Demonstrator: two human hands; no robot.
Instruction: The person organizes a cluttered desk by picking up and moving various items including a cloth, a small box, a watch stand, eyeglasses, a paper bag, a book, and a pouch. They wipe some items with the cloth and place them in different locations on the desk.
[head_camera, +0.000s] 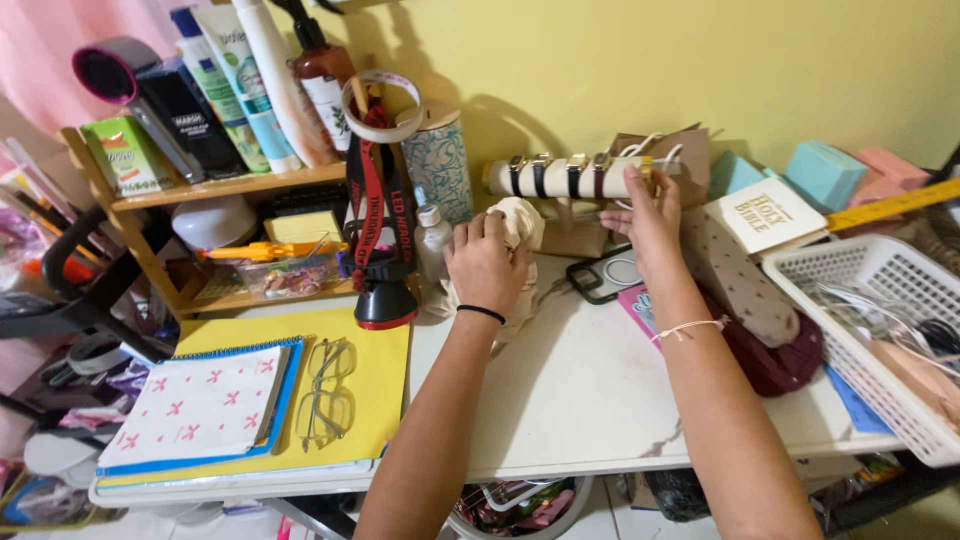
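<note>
Cloth (520, 222), cream and bunched up, sat near the back of the white surface (580, 390), and my left hand (487, 262) was closed over it, fingers curled around the folds. Just behind and above it stood the watch stand (570, 178), a pale padded roll on a wooden post with several watches strapped around it. My right hand (648, 222) was up at the roll's far end, fingers pinched on a gold-coloured watch (645, 170) there; whether they held the strap or only touched it, I could not tell.

As I judged it, I was mid-way through tidying or wiping around the stand, one hand on the rag and one steadying the watches. A next move would have called for care: the roll was perched on a narrow post and looked easy to tip, so the right hand needed a light, steady hold while the left worked.

Around me lay a phone (605, 277) just below the stand, a black and red lamp (385, 290) to the left, glasses (325, 390) on a yellow folder (385, 365), and a white basket (890, 300) at the right edge.
</note>
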